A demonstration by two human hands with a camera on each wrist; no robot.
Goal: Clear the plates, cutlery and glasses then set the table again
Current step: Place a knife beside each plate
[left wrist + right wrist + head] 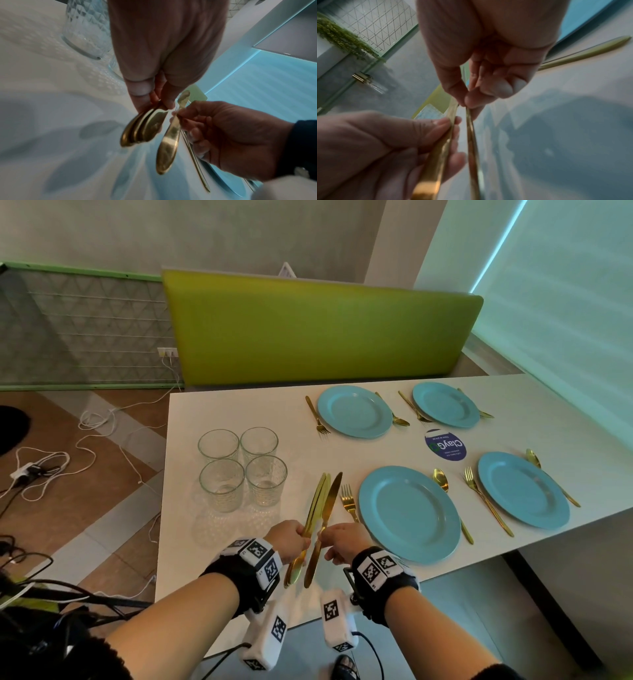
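Four glasses (241, 469) left of hands; left hand (289, 539) grips knife bundle (317, 505), right hand (344, 542) pinches single knife (329, 508)

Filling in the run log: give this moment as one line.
step: laying knives | left hand: grips bundle of gold knives | right hand: pinches single knife | plates: four set | glasses: grouped

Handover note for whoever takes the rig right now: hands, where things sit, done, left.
Left hand grips a bundle of gold knives; right hand pinches one knife pulled from it, above the table.
Four blue plates are set, each with fork and spoon beside it. Four glasses stand clustered at the table's left.
Done: plates, forks, spoons.
Left: lay a knife at each plate, then hand out the glasses.
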